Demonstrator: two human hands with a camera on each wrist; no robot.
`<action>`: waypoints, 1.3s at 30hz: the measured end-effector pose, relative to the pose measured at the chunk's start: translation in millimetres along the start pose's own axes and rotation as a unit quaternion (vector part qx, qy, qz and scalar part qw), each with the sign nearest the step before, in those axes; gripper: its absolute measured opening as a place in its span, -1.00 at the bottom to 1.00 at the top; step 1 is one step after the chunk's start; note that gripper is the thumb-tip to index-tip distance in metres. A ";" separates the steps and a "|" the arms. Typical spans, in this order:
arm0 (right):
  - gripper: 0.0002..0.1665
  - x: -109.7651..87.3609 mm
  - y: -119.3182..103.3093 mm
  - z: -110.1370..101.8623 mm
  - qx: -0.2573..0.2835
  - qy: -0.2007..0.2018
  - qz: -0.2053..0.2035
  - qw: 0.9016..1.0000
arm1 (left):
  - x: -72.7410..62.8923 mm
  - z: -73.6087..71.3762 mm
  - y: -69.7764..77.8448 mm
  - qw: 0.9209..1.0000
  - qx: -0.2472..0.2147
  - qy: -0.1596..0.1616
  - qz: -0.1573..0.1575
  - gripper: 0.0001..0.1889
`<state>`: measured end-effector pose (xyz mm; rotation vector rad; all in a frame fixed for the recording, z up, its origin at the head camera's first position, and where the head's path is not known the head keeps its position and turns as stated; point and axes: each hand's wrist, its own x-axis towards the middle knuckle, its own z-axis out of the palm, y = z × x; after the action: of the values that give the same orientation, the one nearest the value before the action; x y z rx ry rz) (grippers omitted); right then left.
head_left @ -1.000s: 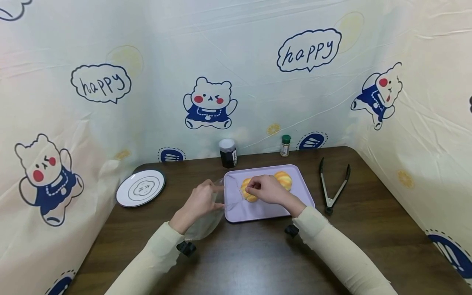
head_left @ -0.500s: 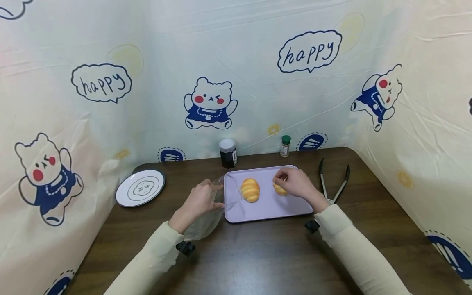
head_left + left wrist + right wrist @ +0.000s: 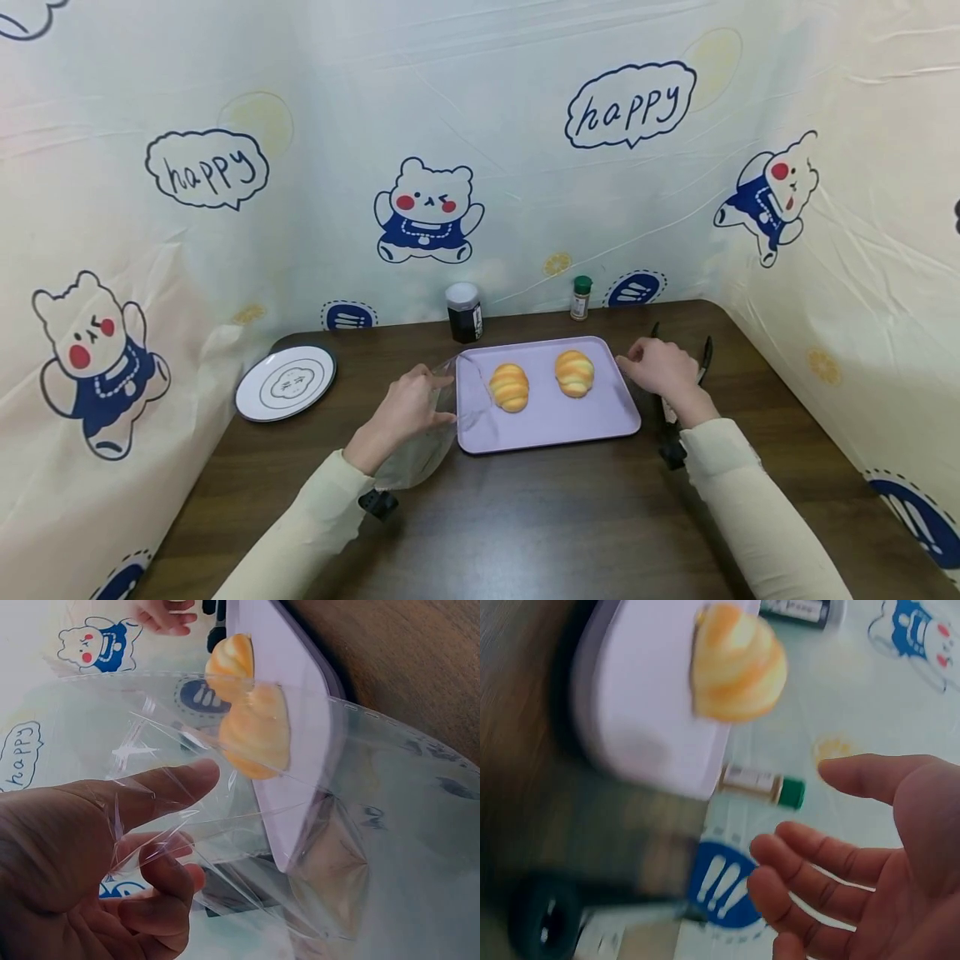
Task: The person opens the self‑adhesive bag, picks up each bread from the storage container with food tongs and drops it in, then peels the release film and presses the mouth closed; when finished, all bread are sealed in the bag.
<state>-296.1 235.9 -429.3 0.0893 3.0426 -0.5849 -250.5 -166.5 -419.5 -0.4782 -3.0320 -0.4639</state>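
Note:
In the head view my left hand (image 3: 401, 412) is at the tray's left edge, touching a clear plastic bag (image 3: 420, 458). Thumb and fingers are spread apart with the bag's film stretched between them; the thumb (image 3: 176, 787) is straight and the other fingers are partly bent. The bag's mouth faces two bread rolls, one nearer (image 3: 509, 387) and one farther right (image 3: 574, 372), both on a lilac tray (image 3: 547, 427). My right hand (image 3: 663, 371) hovers beside the tray's right edge, above metal tongs (image 3: 705, 358). Nothing is between its parted thumb and fingers (image 3: 840, 859).
A dark jar with a pale lid (image 3: 464, 312) and a green-capped spice bottle (image 3: 580, 298) stand behind the tray. To the left lies a white plate (image 3: 285, 383) with a dark rim. A printed cloth (image 3: 510, 150) hangs round the brown table (image 3: 517, 517).
My right hand has moved right, from above the rolls to past the tray's right edge, uncovering both rolls and partly covering the tongs. The left hand and the bag have stayed in place.

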 end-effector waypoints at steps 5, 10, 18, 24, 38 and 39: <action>-0.37 0.6 22.9 -2.7 -0.030 -0.012 0.033 0.999 | -0.1 0.1 -0.7 1.000 0.002 0.001 0.000 -0.32; -0.26 1.8 45.1 -3.0 -0.056 -0.017 0.045 0.997 | 0.8 0.1 -0.9 1.000 0.004 0.002 0.000 -0.32; 0.18 1.4 64.9 1.1 -0.090 -0.050 0.077 0.992 | 0.9 -0.4 -0.3 1.000 0.004 -0.002 -0.005 -0.31; 0.32 1.5 70.2 1.7 -0.098 -0.056 0.078 0.991 | 0.7 -0.1 -0.3 1.000 0.007 -0.001 -0.003 -0.32; 0.25 0.6 83.0 -1.8 -0.068 -0.068 0.077 0.992 | 0.7 0.4 0.2 1.000 0.010 0.000 -0.014 -0.29; 0.25 0.5 84.4 -1.9 -0.069 -0.069 0.080 0.992 | 0.5 0.3 0.5 1.000 0.010 0.000 -0.015 -0.30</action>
<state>-291.2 314.9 -458.7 0.2729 2.8961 -0.3533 -250.8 -165.9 -419.6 -0.4328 -3.0455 -0.4344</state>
